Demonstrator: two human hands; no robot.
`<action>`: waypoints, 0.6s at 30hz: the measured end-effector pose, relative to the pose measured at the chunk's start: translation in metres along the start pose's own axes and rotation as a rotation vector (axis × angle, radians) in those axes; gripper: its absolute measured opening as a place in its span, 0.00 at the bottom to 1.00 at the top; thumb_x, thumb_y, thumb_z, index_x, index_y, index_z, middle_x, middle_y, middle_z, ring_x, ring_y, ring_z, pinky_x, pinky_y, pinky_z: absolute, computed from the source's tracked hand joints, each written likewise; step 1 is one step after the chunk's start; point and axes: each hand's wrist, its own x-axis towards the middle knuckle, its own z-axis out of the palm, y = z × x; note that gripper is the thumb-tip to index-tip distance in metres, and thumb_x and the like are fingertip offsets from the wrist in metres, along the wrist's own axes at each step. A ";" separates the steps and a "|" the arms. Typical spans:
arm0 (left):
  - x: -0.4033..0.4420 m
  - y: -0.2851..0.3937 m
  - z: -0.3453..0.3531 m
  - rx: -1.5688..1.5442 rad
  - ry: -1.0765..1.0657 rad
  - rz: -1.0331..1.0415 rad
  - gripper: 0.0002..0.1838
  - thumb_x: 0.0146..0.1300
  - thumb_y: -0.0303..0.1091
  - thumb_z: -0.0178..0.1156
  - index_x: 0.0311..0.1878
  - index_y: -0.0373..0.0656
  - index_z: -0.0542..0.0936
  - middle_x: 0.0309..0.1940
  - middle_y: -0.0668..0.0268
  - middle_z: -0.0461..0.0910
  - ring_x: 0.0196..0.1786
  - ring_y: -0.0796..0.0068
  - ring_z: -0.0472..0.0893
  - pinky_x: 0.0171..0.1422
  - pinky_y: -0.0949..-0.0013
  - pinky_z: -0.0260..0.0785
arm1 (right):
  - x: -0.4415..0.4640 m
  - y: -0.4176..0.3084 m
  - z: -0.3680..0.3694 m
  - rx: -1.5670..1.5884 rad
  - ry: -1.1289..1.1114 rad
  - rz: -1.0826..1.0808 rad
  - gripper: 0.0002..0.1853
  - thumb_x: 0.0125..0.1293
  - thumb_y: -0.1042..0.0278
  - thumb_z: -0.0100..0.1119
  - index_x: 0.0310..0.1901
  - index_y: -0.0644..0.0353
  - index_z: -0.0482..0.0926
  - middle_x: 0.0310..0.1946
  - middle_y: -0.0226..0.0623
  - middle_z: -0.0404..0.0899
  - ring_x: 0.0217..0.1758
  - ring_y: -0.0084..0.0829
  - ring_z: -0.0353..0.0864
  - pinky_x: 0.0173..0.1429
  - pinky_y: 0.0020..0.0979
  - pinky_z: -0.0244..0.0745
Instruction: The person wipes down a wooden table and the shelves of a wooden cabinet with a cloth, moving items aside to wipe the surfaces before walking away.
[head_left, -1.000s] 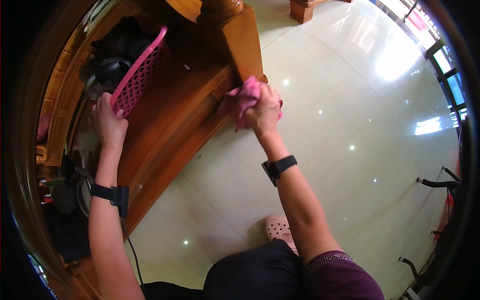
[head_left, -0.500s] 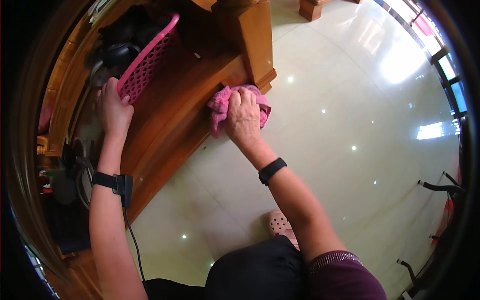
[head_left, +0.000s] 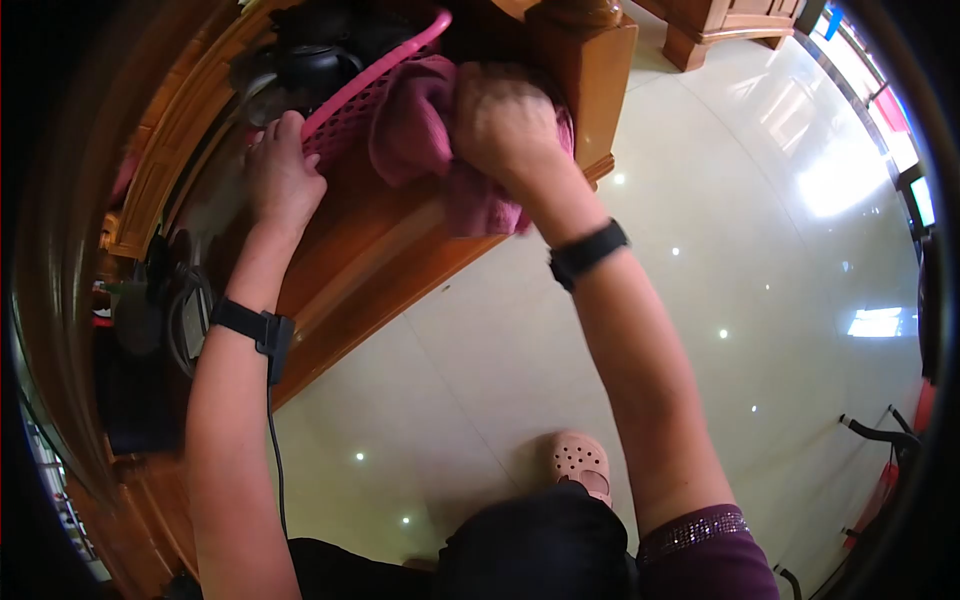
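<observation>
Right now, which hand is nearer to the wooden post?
Right. The right hand is on the pink cloth, close beside the wooden post; the left hand is farther away, holding the pink basket by its rim.

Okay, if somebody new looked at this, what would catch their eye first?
Probably the bunched pink cloth under the right hand, against the brown wooden furniture beside the square post. Next, the bright pink basket with dark things in it, its near end held by the left hand. Lower down, a pale clog with holes stands on the shiny floor.
</observation>
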 end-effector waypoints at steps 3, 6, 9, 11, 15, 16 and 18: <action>0.000 -0.011 -0.002 -0.013 -0.013 0.018 0.18 0.48 0.26 0.62 0.43 0.45 0.69 0.41 0.60 0.76 0.51 0.55 0.74 0.51 0.49 0.63 | 0.004 -0.039 0.030 0.039 -0.181 -0.009 0.17 0.59 0.52 0.51 0.31 0.60 0.75 0.21 0.40 0.78 0.27 0.39 0.80 0.32 0.36 0.77; 0.010 -0.032 -0.013 -0.513 -0.308 0.094 0.18 0.48 0.24 0.55 0.44 0.45 0.68 0.44 0.56 0.76 0.53 0.52 0.73 0.53 0.57 0.63 | -0.016 -0.113 0.017 0.235 -0.426 -0.220 0.17 0.55 0.52 0.56 0.29 0.60 0.77 0.24 0.42 0.80 0.30 0.39 0.81 0.35 0.37 0.75; 0.021 -0.028 -0.039 -0.518 -0.536 0.051 0.20 0.46 0.25 0.56 0.45 0.45 0.68 0.43 0.54 0.75 0.53 0.51 0.73 0.54 0.61 0.64 | -0.053 -0.157 0.019 0.595 -0.268 -0.312 0.18 0.49 0.58 0.62 0.33 0.64 0.72 0.22 0.43 0.77 0.28 0.44 0.79 0.36 0.40 0.75; 0.022 -0.019 -0.048 -0.423 -0.542 -0.014 0.21 0.44 0.24 0.56 0.46 0.45 0.68 0.44 0.55 0.74 0.53 0.55 0.73 0.55 0.62 0.63 | -0.085 -0.178 -0.006 0.842 -0.572 -0.221 0.16 0.49 0.61 0.60 0.34 0.65 0.71 0.21 0.49 0.74 0.28 0.47 0.77 0.33 0.42 0.75; 0.023 -0.028 -0.037 -0.556 -0.573 0.033 0.21 0.46 0.26 0.59 0.47 0.43 0.70 0.39 0.60 0.72 0.50 0.65 0.71 0.54 0.65 0.62 | -0.086 -0.134 -0.033 0.837 -0.467 0.021 0.18 0.47 0.64 0.63 0.37 0.64 0.70 0.28 0.49 0.76 0.34 0.50 0.77 0.38 0.44 0.74; 0.021 -0.030 -0.032 -0.682 -0.529 0.032 0.21 0.46 0.26 0.61 0.46 0.42 0.70 0.39 0.60 0.72 0.51 0.66 0.71 0.55 0.66 0.62 | -0.076 -0.116 -0.041 0.807 -0.307 0.091 0.17 0.47 0.65 0.62 0.37 0.63 0.70 0.28 0.47 0.75 0.34 0.50 0.76 0.38 0.44 0.73; 0.020 -0.034 -0.024 -0.805 -0.467 0.025 0.21 0.47 0.27 0.62 0.46 0.40 0.70 0.39 0.60 0.72 0.52 0.67 0.71 0.56 0.66 0.62 | -0.052 -0.077 -0.048 0.681 -0.006 0.191 0.15 0.47 0.68 0.61 0.37 0.62 0.71 0.29 0.46 0.73 0.36 0.50 0.74 0.40 0.43 0.72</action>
